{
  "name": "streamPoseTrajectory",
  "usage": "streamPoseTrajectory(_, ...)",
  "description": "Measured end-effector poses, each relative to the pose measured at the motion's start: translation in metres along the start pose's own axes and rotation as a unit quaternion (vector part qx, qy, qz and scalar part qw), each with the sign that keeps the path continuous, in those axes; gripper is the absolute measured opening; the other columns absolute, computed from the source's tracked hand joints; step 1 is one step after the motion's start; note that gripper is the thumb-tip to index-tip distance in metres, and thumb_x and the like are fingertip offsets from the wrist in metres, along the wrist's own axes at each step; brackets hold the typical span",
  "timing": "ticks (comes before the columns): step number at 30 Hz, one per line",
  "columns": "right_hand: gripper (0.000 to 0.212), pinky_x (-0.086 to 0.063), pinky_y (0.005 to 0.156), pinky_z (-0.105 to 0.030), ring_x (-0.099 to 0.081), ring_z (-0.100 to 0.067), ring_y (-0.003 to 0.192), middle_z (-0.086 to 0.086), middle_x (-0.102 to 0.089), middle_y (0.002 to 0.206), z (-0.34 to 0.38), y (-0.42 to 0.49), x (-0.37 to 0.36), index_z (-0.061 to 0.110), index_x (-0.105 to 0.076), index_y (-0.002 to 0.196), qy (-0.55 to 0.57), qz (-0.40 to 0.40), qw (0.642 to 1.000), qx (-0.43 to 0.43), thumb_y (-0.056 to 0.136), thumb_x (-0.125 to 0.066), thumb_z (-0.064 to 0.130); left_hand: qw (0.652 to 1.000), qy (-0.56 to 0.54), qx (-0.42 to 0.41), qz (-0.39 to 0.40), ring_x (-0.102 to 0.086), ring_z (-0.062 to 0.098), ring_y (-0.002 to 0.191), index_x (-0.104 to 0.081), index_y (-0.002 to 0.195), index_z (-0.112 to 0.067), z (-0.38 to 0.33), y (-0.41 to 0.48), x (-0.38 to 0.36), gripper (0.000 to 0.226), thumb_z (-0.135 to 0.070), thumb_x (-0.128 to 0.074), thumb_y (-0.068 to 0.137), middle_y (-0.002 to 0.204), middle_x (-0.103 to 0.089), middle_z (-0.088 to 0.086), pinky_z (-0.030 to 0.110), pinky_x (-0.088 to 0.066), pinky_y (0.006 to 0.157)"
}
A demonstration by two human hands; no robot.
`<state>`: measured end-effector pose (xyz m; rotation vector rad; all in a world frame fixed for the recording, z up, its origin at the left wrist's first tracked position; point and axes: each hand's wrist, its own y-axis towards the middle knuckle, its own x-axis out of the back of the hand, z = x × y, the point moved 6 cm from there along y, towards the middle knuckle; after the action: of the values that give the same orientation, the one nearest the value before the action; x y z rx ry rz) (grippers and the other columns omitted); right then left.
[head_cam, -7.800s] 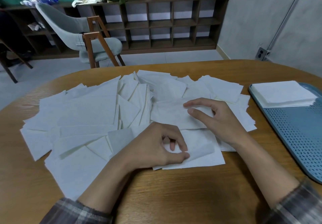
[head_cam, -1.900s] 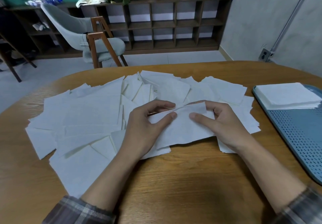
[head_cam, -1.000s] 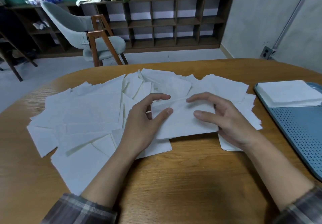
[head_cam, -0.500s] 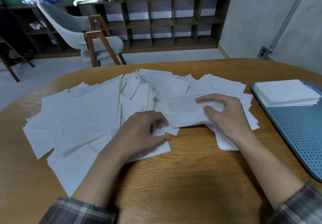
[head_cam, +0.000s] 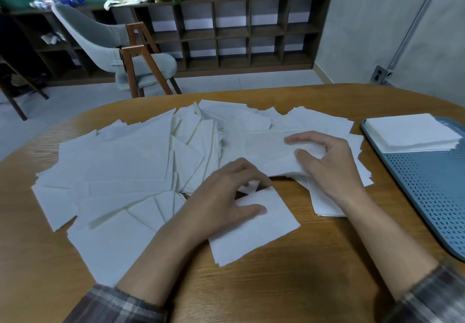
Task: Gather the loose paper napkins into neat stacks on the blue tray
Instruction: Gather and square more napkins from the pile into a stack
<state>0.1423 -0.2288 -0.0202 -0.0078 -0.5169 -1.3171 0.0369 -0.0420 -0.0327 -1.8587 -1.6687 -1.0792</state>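
Room: round wooden counter (head_cam: 251,292), grey floor behind it; dark wooden cubby shelf (head_cam: 226,33) along back wall, grey padded chair w/ wood legs (head_cam: 125,53) in front of shelf. Spread of loose white paper napkins (head_cam: 120,161) fanned over counter's left & centre, overlapping. At right edge, blue perforated tray (head_cam: 432,197) w/ neat white napkin stack (head_cam: 410,134) on its far end, apart from the spread.

At front, left hand (head_cam: 221,202): grip curled onto far edge of a single white napkin (head_cam: 256,234), thumb flat on top. Vs 0.5 s ago the sheet has slid out of the spread, nearer the person & rightward, now mostly on bare wood.

At centre-right, right hand (head_cam: 329,169): grip pinching right end of a small bundle of napkins (head_cam: 261,154), which lies over the spread, approx. same spot as 0.5 s ago. 1.9 s ago both hands were on it; now only the rt. Tray stack unchanged.
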Motion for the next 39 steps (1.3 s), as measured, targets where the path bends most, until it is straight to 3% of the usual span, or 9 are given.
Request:
streamPoseTrajectory(4, 0.037, -0.038, 0.11, -0.011, -0.06, 0.007, 0.122, 0.022, -0.075, 0.115, 0.001, 0.0, -0.002, 0.028, -0.081, 0.106, 0.002, 0.006, 1.0, 0.009, 0.095, -0.062, -0.002, 0.995, 0.052, 0.085, 0.003, -0.061, 0.001, 0.09, -0.072, 0.11, -0.036, 0.014, -0.002, 0.005, 0.044, -0.058, -0.088, 0.075, 0.096, -0.064, -0.018, 0.025, -0.053, 0.079)
streamPoseTrajectory(9, 0.033, -0.036, 0.108, -0.006, -0.059, 0.008, 0.124, 0.023, -0.075, 0.117, 0.003, -0.001, -0.004, 0.029, -0.08, 0.109, 0.008, 0.024, 0.999, 0.019, 0.099, -0.063, 0.003, 0.994, -0.035, 0.102, 0.018, -0.064, 0.002, 0.078, -0.081, 0.1, -0.026, 0.014, -0.001, 0.0, 0.025, -0.034, -0.091, 0.08, 0.082, -0.071, -0.01, 0.013, -0.047, 0.068)
streamPoseTrajectory(12, 0.015, -0.04, 0.109, -0.013, -0.06, 0.007, 0.122, 0.022, -0.076, 0.116, 0.011, -0.003, -0.009, 0.028, -0.08, 0.11, 0.028, 0.06, 0.997, 0.028, 0.101, -0.068, 0.024, 0.991, -0.093, 0.099, -0.014, -0.066, 0.002, 0.081, -0.08, 0.093, -0.025, 0.011, -0.002, 0.007, 0.015, -0.026, -0.09, 0.082, 0.085, -0.073, -0.01, 0.012, -0.048, 0.073)
streamPoseTrajectory(17, 0.035, -0.044, 0.103, -0.018, -0.064, 0.0, 0.121, 0.018, -0.076, 0.116, 0.024, -0.016, -0.026, 0.03, -0.08, 0.108, 0.059, 0.18, 0.981, 0.04, 0.092, -0.067, 0.058, 0.975, -0.178, 0.094, -0.091, -0.07, 0.012, 0.087, -0.075, 0.089, -0.029, 0.006, -0.003, 0.022, 0.013, -0.028, -0.088, 0.086, 0.091, -0.074, -0.009, 0.03, -0.055, 0.081)
streamPoseTrajectory(20, 0.017, -0.047, 0.087, -0.019, -0.068, -0.003, 0.106, 0.017, -0.078, 0.105, 0.021, -0.02, -0.034, 0.03, -0.082, 0.101, 0.037, 0.181, 0.982, 0.028, 0.093, -0.075, 0.043, 0.966, -0.206, 0.096, -0.121, -0.071, 0.013, 0.087, -0.077, 0.093, -0.03, 0.004, -0.004, 0.025, 0.017, -0.028, -0.09, 0.082, 0.09, -0.075, -0.008, 0.028, -0.056, 0.079)
streamPoseTrajectory(26, 0.011, -0.055, 0.088, -0.021, -0.073, -0.007, 0.104, 0.01, -0.079, 0.106, 0.022, -0.017, -0.028, 0.022, -0.079, 0.105, 0.102, 0.167, 0.981, -0.004, 0.096, -0.073, 0.025, 0.943, -0.241, 0.126, -0.193, -0.069, 0.011, 0.077, -0.077, 0.1, -0.034, 0.014, -0.006, 0.041, 0.027, -0.026, -0.093, 0.079, 0.083, -0.075, -0.007, 0.026, -0.057, 0.079)
streamPoseTrajectory(31, 0.036, -0.043, 0.09, -0.007, -0.056, 0.008, 0.119, 0.031, -0.062, 0.126, 0.028, -0.022, -0.036, 0.043, -0.065, 0.127, 0.034, 0.207, 0.977, 0.025, 0.093, -0.073, 0.035, 0.936, -0.245, 0.142, -0.206, -0.074, 0.013, 0.081, -0.077, 0.099, -0.032, 0.011, -0.007, 0.042, 0.028, -0.026, -0.094, 0.077, 0.084, -0.078, -0.004, 0.028, -0.058, 0.081)
streamPoseTrajectory(35, 0.05, -0.049, 0.101, -0.022, -0.055, 0.007, 0.122, 0.036, -0.056, 0.129, 0.028, -0.023, -0.037, 0.054, -0.053, 0.137, 0.038, 0.205, 0.978, 0.021, 0.095, -0.073, 0.036, 0.934, -0.248, 0.151, -0.209, -0.075, 0.01, 0.082, -0.077, 0.099, -0.031, 0.01, -0.007, 0.041, 0.028, -0.027, -0.094, 0.077, 0.083, -0.079, -0.005, 0.027, -0.059, 0.081)
streamPoseTrajectory(39, 0.055, -0.048, 0.104, -0.023, -0.053, 0.011, 0.125, 0.041, -0.052, 0.133, 0.029, -0.024, -0.038, 0.056, -0.05, 0.14, 0.037, 0.203, 0.978, 0.024, 0.095, -0.074, 0.036, 0.929, -0.265, 0.162, -0.201, -0.077, 0.011, 0.083, -0.077, 0.103, -0.028, 0.009, -0.007, 0.04, 0.029, -0.026, -0.093, 0.078, 0.083, -0.08, -0.004, 0.032, -0.061, 0.083)
